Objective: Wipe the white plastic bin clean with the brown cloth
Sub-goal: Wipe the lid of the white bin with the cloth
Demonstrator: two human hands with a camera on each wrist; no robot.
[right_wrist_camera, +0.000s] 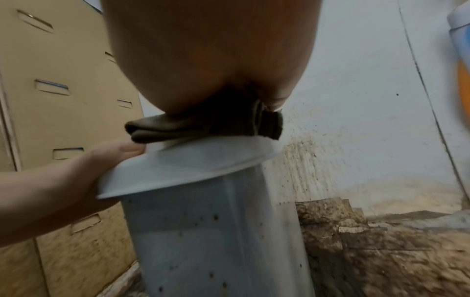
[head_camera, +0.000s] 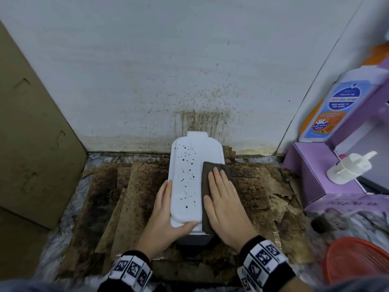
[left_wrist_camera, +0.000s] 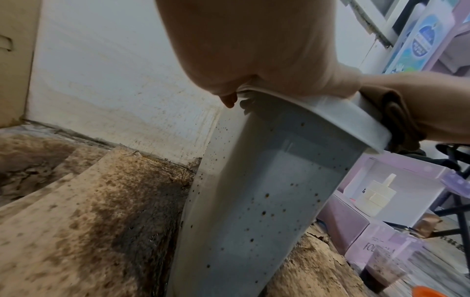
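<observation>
White plastic bin (head_camera: 189,182) upright on stained cardboard (head_camera: 134,199) against spattered wall (head_camera: 147,70); lidded top faces up, dark specks on left part and down sides. Left hand (head_camera: 166,216) braces bin so it won't shift under wiping: fingers along left edge, thumb hooked over near rim, clamped on lid edge. Right hand (head_camera: 223,205) flat, fingers straight and together, pressing folded brown cloth (head_camera: 210,175) onto right part of top. Cloth overhangs right edge. Specks remain; wiping looks early.

Stained white wall (head_camera: 189,70), grimy floor (head_camera: 130,199)
</observation>
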